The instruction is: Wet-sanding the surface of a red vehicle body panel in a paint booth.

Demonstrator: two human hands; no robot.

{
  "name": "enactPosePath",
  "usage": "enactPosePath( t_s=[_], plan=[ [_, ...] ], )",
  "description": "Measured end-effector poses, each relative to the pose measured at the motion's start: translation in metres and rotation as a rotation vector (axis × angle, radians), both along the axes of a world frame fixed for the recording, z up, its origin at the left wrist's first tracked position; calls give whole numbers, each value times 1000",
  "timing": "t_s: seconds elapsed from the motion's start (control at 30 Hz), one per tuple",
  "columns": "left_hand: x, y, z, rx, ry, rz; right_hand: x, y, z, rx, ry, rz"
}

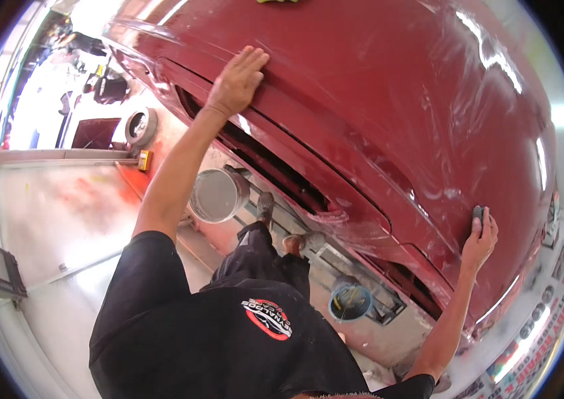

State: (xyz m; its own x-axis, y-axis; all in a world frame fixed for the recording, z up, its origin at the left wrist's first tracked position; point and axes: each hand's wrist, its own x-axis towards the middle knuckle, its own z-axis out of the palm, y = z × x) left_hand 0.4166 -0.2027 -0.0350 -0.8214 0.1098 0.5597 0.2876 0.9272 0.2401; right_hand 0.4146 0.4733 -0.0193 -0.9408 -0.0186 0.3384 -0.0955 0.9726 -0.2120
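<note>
A dark red car body panel (362,100), with dull smeared patches, fills the upper and right part of the view. My left hand (236,81) lies flat on it along a long raised edge above a dark slot, fingers stretched out and holding nothing. Farther right and lower, my right hand (480,239) grips a small grey block (478,213) against the panel. A small yellow-green item (275,2) on the panel is cut off by the top edge of the picture.
Below the car are a large bucket of grey liquid (215,194), a blue bucket (350,300) and a metal frame (385,309), near my feet. At left stand a paint-stained white panel (62,226), a tire (141,126), a small yellow box (144,159) and a lamp (2,269).
</note>
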Motion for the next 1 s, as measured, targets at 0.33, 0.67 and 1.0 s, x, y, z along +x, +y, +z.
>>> enactPosePath(
  t_s=[0.33, 0.67, 1.0],
  plan=[
    [1, 10, -2, 59, -5, 19, -51, -258, 30, -179, -24, 597],
    [3, 16, -5, 247, 64, 128, -101, -454, 23, -198, -14, 794],
    [-10, -149, -24, 76, 112, 318, -77, -415, 39, -93, -148, 914]
  ],
)
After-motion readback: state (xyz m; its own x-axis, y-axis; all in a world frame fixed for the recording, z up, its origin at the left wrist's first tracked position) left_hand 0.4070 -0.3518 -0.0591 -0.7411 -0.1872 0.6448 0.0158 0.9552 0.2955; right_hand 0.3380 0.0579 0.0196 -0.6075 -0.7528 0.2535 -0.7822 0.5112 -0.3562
